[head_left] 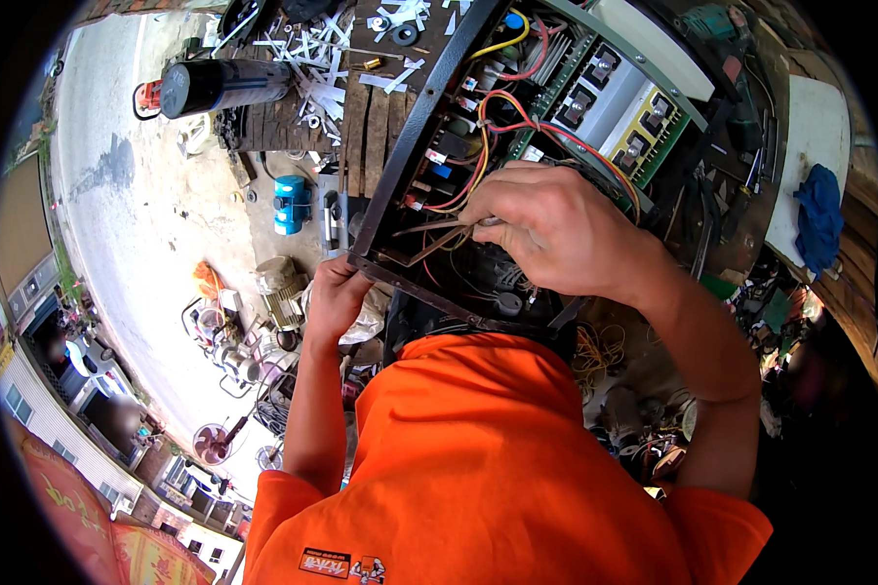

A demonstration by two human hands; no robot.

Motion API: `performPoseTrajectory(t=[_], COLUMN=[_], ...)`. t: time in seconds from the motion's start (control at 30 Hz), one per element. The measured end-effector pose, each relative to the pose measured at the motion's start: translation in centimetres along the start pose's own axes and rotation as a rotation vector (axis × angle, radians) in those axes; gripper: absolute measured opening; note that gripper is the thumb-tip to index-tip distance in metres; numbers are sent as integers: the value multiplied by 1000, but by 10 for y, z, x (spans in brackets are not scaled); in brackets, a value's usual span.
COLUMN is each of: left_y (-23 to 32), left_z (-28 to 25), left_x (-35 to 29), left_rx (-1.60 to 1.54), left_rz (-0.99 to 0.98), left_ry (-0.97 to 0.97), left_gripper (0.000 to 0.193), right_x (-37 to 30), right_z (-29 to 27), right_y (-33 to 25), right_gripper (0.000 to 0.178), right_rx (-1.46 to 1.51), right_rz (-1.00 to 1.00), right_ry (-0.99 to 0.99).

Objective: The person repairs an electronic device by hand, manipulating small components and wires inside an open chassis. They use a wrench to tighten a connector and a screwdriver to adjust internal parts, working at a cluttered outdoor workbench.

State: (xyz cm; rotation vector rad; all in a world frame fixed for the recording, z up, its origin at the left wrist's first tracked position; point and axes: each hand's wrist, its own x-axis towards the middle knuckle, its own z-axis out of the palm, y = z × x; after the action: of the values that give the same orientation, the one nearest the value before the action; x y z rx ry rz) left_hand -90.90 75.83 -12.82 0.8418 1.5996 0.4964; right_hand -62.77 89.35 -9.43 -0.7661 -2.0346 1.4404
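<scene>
In front of me is an opened black metal case (412, 136) with circuit boards, heatsinks and coloured wires inside. My right hand (568, 226) reaches into it, fingers pinched around metal tweezers (443, 240). The two thin prongs spread apart and point left, toward the case's near left corner. Red and yellow wires (517, 125) loop over the parts just beyond that hand. My left hand (336, 298) is closed on the case's near left corner, with its fingertips partly hidden. A green board with a silver heatsink (595, 102) fills the right side of the case.
On the wooden bench (366, 132), a dark spray can (226, 86) lies beside scattered white strips (322, 83). A blue motor-like unit (290, 205) stands on the ground at left. Tools and a blue cloth (818, 216) are at right. A fan (212, 444) stands lower left.
</scene>
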Motion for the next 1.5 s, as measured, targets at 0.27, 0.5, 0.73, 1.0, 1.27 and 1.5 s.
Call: performPoseTrajectory(t=[0.27, 0.5, 0.73, 1.0, 1.27, 1.5], left_y=[1, -1, 3, -5, 8, 19], left_z=[0, 0, 1, 2, -14, -9], left_x=[0, 1, 0, 2, 7, 7], left_rx=[-26, 18, 36, 43, 307, 370], left_rz=[7, 20, -17, 10, 81, 207], left_ry=[-8, 6, 32, 33, -142, -77], left_gripper=[12, 11, 11, 14, 9, 9], right_x=[18, 25, 33, 14, 18, 24], right_z=[-21, -23, 2, -2, 13, 27], right_y=[-6, -18, -48, -28, -44, -54], right_gripper=[9, 11, 9, 6, 11, 13], right_rx=[-277, -340, -305, -123, -181, -194], right_rz=[6, -63, -89, 57, -42, -37], right_ry=[-180, -299, -246, -178, -182, -220])
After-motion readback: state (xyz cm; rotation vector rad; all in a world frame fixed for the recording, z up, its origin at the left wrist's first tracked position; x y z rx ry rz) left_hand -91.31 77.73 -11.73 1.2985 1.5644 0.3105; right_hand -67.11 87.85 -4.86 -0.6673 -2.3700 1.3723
